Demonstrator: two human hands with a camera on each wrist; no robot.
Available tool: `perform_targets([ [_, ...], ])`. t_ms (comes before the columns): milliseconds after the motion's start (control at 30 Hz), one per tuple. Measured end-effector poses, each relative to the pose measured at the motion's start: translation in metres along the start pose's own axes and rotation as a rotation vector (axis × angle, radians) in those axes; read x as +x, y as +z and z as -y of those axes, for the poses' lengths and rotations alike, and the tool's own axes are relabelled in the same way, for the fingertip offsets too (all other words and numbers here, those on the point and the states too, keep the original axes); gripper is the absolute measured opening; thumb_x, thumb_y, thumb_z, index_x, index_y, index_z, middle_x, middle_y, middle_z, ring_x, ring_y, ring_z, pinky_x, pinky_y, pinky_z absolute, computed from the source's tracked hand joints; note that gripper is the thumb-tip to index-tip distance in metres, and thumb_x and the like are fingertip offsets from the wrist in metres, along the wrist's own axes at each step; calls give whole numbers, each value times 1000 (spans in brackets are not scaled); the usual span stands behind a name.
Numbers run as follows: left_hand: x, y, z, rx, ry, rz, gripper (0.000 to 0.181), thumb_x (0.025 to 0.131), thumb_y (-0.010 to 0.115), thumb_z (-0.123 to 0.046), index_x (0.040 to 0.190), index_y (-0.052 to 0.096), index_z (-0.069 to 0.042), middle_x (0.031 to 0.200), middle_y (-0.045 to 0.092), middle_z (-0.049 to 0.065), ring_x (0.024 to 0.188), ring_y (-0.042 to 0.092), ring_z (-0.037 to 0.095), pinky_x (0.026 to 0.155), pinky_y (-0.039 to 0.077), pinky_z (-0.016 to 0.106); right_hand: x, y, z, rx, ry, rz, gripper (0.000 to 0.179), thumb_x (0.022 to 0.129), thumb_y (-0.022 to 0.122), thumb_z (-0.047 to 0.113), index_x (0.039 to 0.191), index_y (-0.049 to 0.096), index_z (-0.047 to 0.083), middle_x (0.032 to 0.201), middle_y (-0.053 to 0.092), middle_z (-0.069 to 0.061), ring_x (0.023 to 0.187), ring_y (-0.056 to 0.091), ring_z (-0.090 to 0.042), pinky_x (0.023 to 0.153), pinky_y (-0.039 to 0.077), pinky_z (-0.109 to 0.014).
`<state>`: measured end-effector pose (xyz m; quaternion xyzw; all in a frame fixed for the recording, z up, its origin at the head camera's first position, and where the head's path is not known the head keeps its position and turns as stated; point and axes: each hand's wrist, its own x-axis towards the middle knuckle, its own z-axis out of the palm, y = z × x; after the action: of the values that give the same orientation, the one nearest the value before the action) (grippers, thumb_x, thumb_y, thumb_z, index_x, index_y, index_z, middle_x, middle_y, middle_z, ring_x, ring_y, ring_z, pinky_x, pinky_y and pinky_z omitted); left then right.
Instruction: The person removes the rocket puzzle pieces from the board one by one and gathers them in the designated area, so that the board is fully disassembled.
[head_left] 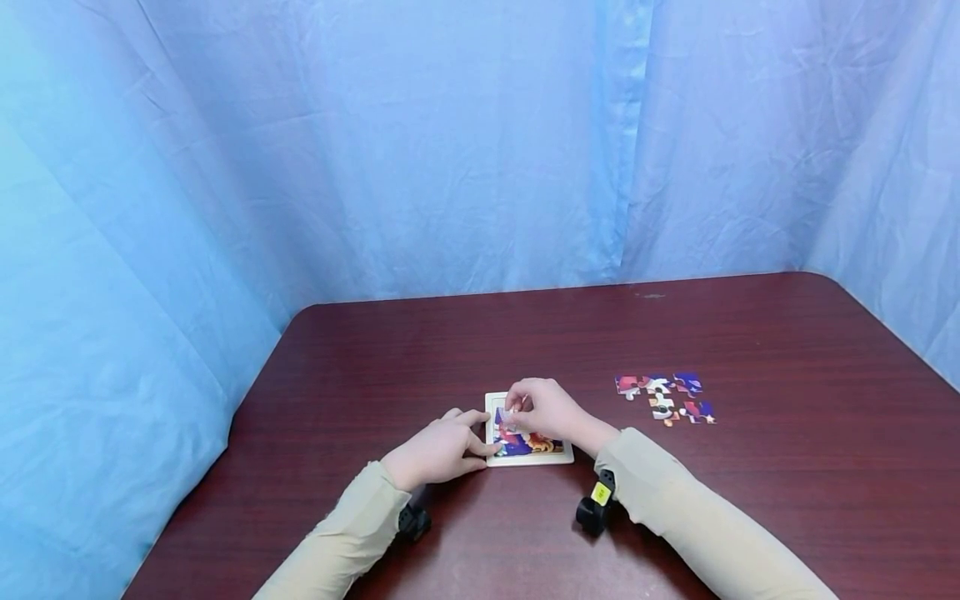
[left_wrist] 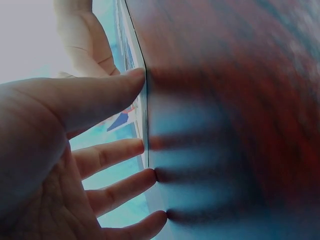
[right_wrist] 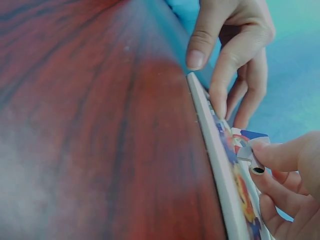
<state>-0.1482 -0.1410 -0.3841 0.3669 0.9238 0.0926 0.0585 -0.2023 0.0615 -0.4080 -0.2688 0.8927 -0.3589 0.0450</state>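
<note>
A jigsaw puzzle tray (head_left: 529, 461) with a pale frame and a partly filled colourful picture lies flat on the table. My left hand (head_left: 438, 450) is at its left side, fingers fairly straight; the thumb and fingertips touch the frame and the tabletop beside it. Over the upper left of the picture, my right hand (head_left: 551, 410) pinches a puzzle piece (right_wrist: 244, 153) between thumb and fingers. In the right wrist view the piece is tilted above the picture and partly covered by the fingertips. The left wrist view shows the frame's edge (left_wrist: 142, 95) at the left fingertips.
Several loose puzzle pieces (head_left: 663, 403) lie face up on the table to the right of the tray. The dark red wooden table (head_left: 420, 350) stretches around it. Blue curtains (head_left: 450, 167) hang behind and at both sides.
</note>
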Motion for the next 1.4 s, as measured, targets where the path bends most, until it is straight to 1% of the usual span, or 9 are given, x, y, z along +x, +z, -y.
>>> perform_targets([
  [167, 1, 0, 0, 7, 6, 3, 24, 86, 69, -18, 109, 74, -23, 132, 54, 16, 99, 54, 28, 82, 47, 34, 1, -5, -2, 58, 15, -15, 7, 81, 71, 9, 79, 66, 13, 71, 57, 3, 64, 49, -9, 55, 41, -22],
  [467, 2, 0, 0, 8, 8, 6, 24, 86, 69, -18, 109, 74, -23, 132, 54, 15, 100, 54, 28, 83, 47, 33, -1, -14, -7, 95, 19, -31, 4, 82, 72, 9, 84, 68, 11, 74, 60, 1, 67, 50, -11, 60, 42, -24],
  [600, 2, 0, 0, 4, 3, 8, 24, 86, 69, -18, 110, 73, -23, 133, 54, 16, 100, 54, 28, 83, 47, 33, -3, -19, -11, 118, 6, -32, 4, 83, 71, 10, 85, 69, 10, 74, 60, 2, 67, 51, -10, 61, 43, -24],
  [833, 3, 0, -1, -1, -7, 16, 24, 86, 69, -18, 110, 73, -22, 133, 53, 16, 103, 54, 28, 84, 47, 34, -13, -31, -13, 174, 7, -32, 5, 83, 72, 12, 86, 68, 9, 74, 60, 1, 68, 52, -13, 61, 45, -25],
  [1067, 4, 2, -1, 10, -13, 16, 24, 87, 69, -21, 111, 73, -23, 135, 53, 15, 104, 53, 28, 84, 48, 35, -23, -39, -19, 165, 50, -53, 9, 84, 71, 14, 92, 70, 9, 77, 61, 0, 69, 52, -14, 62, 45, -25],
  [1200, 4, 3, -1, 7, -18, 18, 24, 87, 68, -22, 111, 73, -22, 135, 53, 15, 106, 53, 28, 86, 48, 35, -28, -43, -24, 150, 39, -70, 15, 83, 72, 14, 97, 72, 8, 78, 63, 0, 70, 54, -12, 62, 45, -23],
  [1333, 4, 3, -1, 0, -12, 10, 24, 87, 69, -21, 110, 73, -21, 134, 53, 15, 106, 53, 29, 85, 48, 36, -33, -49, -28, 134, 26, -85, 20, 83, 73, 15, 100, 72, 7, 81, 65, 0, 73, 56, -11, 65, 47, -22],
  [1400, 4, 2, -1, 13, -3, 4, 24, 86, 69, -20, 110, 73, -21, 133, 53, 15, 106, 54, 29, 85, 48, 35, -35, -52, -29, 120, 24, -91, 20, 83, 72, 15, 101, 73, 7, 83, 66, 0, 74, 56, -11, 66, 47, -23],
])
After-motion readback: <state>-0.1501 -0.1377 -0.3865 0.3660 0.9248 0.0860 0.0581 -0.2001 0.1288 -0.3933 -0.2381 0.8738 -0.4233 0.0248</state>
